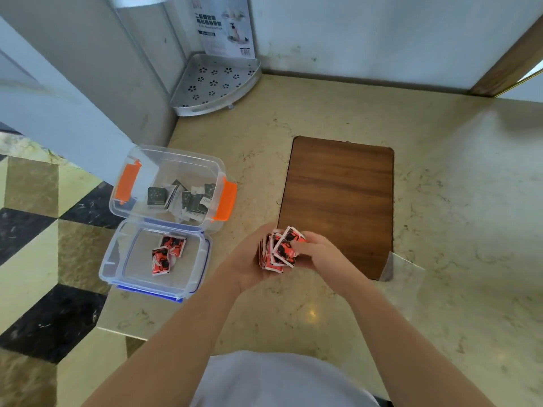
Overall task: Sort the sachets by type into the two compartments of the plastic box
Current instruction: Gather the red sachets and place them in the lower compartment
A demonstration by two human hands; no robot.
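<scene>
A stack of red sachets point(280, 249) is held between my left hand point(249, 259) and my right hand point(318, 252), just in front of a wooden board. To the left stand two clear plastic containers. The far one, with orange clips point(226, 201), holds several dark green sachets point(179, 198). The near one, with blue trim point(202, 259), holds a few red sachets point(166, 254). My left hand cups the stack from below and the left; my right-hand fingers press on its top sachet.
A brown wooden board point(340, 201) lies on the beige marble counter point(455, 230). A metal corner rack point(214, 83) stands at the back against the wall. The counter's left edge drops to a chequered floor point(44, 230). A clear plastic piece point(402, 268) lies by the board's near right corner.
</scene>
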